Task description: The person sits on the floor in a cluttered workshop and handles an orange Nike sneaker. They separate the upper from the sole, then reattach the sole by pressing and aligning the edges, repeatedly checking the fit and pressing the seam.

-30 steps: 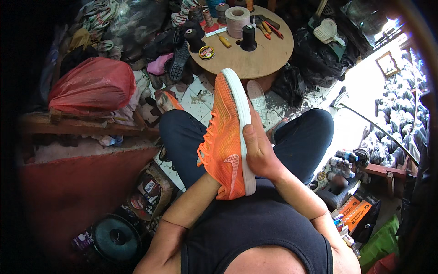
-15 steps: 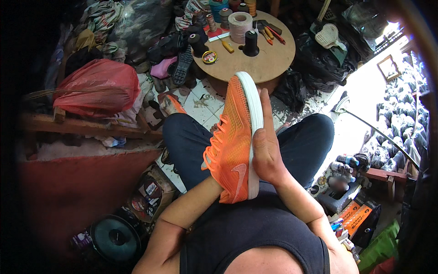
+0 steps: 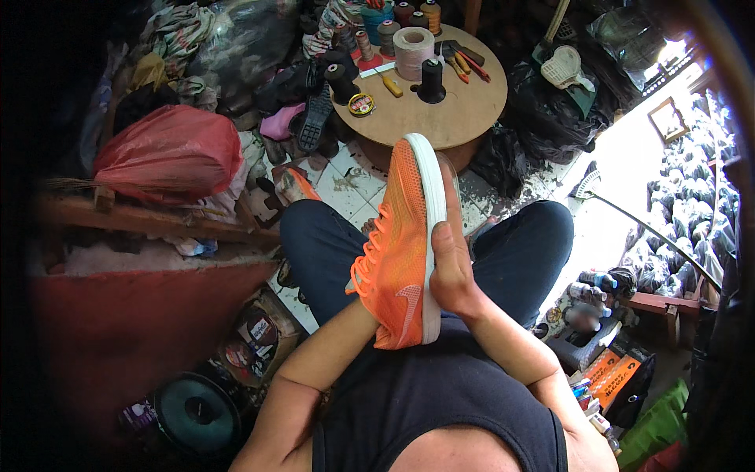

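An orange mesh sneaker (image 3: 399, 271) with a white sole and orange laces is held up in front of my chest, toe pointing away and sole turned to the right. My right hand (image 3: 454, 271) lies along the sole, its thumb on the sole's edge and its fingers stretched up behind it. From the lower left my left forearm (image 3: 330, 346) passes behind the heel. My left hand is hidden by the sneaker; whether it is inside the opening or behind it does not show. A second orange shoe (image 3: 297, 186) lies on the floor beyond my left knee.
A round wooden table (image 3: 464, 118) ahead bears thread spools, a large white roll (image 3: 414, 53), pliers and a yellow-handled tool (image 3: 392, 86). A red plastic bag (image 3: 169, 153) sits at left on a wooden ledge. Black bags and a long-handled fly swatter (image 3: 641, 224) are at right.
The sneaker has come slightly nearer to me and a little left. My right hand has moved with it, its thumb still on the sole's edge.
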`<move>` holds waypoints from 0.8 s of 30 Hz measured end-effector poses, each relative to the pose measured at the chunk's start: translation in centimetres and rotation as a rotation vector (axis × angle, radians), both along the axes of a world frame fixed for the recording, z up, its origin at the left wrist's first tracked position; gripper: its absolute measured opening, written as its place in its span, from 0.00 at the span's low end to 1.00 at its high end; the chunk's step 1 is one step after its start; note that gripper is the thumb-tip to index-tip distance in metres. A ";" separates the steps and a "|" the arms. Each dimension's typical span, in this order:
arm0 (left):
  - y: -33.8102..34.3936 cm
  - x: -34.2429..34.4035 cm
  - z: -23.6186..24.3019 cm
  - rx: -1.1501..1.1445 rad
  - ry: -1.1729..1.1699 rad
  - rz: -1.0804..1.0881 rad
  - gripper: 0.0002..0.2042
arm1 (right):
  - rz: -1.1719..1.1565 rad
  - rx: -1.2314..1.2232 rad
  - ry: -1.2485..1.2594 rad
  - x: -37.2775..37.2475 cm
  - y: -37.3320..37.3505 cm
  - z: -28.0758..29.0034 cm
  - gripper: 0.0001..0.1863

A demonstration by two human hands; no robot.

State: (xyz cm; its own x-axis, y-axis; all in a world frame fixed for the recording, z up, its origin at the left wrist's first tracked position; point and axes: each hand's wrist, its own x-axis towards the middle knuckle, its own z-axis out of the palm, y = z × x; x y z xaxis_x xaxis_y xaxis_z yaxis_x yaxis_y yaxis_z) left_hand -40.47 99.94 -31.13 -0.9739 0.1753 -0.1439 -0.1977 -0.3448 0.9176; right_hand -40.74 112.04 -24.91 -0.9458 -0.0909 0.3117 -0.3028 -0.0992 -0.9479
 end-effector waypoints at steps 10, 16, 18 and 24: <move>-0.8 -1.6 0.8 0.354 -0.068 -0.321 0.30 | 0.037 -0.099 -0.089 -0.8 0.3 0.3 0.43; -1.0 0.0 2.2 0.081 -0.297 -0.243 0.26 | 0.079 -0.241 -0.212 -3.8 1.9 2.1 0.43; -0.8 1.2 1.8 0.144 -0.374 -0.164 0.25 | 0.041 -0.259 -0.246 -4.0 1.8 2.1 0.43; -3.0 4.1 -3.0 0.217 -0.228 -0.256 0.25 | 0.066 -0.517 -0.347 -3.2 0.7 1.7 0.42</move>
State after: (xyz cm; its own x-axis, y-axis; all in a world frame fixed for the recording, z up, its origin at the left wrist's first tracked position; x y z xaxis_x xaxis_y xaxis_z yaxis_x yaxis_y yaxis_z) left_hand -36.38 96.90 -34.12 -0.8420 0.4584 -0.2843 -0.4926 -0.4387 0.7516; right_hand -43.99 112.78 -23.25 -0.9974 -0.0722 0.0067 0.0365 -0.5795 -0.8141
